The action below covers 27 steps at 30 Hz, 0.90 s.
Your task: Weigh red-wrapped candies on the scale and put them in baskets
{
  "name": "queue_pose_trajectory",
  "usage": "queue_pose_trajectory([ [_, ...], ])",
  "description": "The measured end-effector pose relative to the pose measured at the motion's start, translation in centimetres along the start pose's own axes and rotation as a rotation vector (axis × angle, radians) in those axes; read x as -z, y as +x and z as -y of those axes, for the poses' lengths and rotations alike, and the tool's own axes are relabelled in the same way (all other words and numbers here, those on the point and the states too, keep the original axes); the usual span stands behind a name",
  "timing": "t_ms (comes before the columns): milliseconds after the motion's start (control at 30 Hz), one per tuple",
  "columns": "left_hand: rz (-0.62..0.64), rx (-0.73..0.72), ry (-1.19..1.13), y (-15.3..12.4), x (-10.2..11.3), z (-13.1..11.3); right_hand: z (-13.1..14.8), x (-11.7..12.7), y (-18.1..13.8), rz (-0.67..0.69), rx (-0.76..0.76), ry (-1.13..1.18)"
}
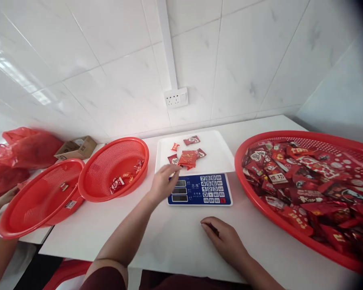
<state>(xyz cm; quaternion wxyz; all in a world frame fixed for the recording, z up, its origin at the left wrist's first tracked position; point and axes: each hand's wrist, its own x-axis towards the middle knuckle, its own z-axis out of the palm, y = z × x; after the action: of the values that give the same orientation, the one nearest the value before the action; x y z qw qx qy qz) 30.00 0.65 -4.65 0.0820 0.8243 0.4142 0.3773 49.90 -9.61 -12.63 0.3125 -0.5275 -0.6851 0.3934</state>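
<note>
Here the left hand (162, 182) reaches to the scale (196, 173), fingers loosely curled beside the candy packets (188, 158) on its tray; whether it grips one, I cannot tell. The right hand (225, 238) rests released on the worktop (169, 237).

Two bare forearms enter from the bottom edge of the view. Left hand (162, 183): bare, no glove, ring or wristband visible; fingers slender, nails short as far as the blur allows. Right hand (225, 237): bare, no watch, no strap at the wrist. Left arm: uncovered from wrist to above the elbow, where a short sleeve (104, 278) begins. Sleeve colour: dark maroon, plain, no print or seam detail visible. The same dark maroon cloth shows along the bottom edge between the two arms. Right arm: no sleeve in view.
</note>
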Motion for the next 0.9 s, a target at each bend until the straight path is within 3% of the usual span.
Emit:
queue_pose_trajectory([
  [67, -0.011, 0.072, 0.081, 2.7, 0.9, 1.2, 0.0, 0.1, -0.1, 0.019, 0.019, 0.017],
  [233, 0.167, 0.334, 0.324, 8.7, 1.0, 4.0, -0.3, 0.0, -0.5, 0.053, 0.052, 0.05],
  [467, 0.344, 0.447, 0.387, 12.6, -0.8, 6.0, -0.5, -0.1, -0.8, 0.08, 0.106, 0.014],
  [567, 0.369, 0.45, 0.355, 13.6, -1.0, 4.7, -0.6, 0.0, -0.9, 0.088, 0.128, 0.002],
  [700, 0.399, 0.403, 0.205, 15.2, -1.1, 0.4, -0.7, 0.1, -1.0, 0.115, 0.134, -0.001],
  [800, 0.434, 0.231, -0.171, 16.6, -1.6, -2.7, -0.7, 0.1, -1.2, 0.13, 0.113, 0.01],
  [900, 0.431, 0.129, -0.209, 17.1, -2.2, -3.9, -0.7, 0.2, -1.3, 0.134, 0.104, 0.014],
])
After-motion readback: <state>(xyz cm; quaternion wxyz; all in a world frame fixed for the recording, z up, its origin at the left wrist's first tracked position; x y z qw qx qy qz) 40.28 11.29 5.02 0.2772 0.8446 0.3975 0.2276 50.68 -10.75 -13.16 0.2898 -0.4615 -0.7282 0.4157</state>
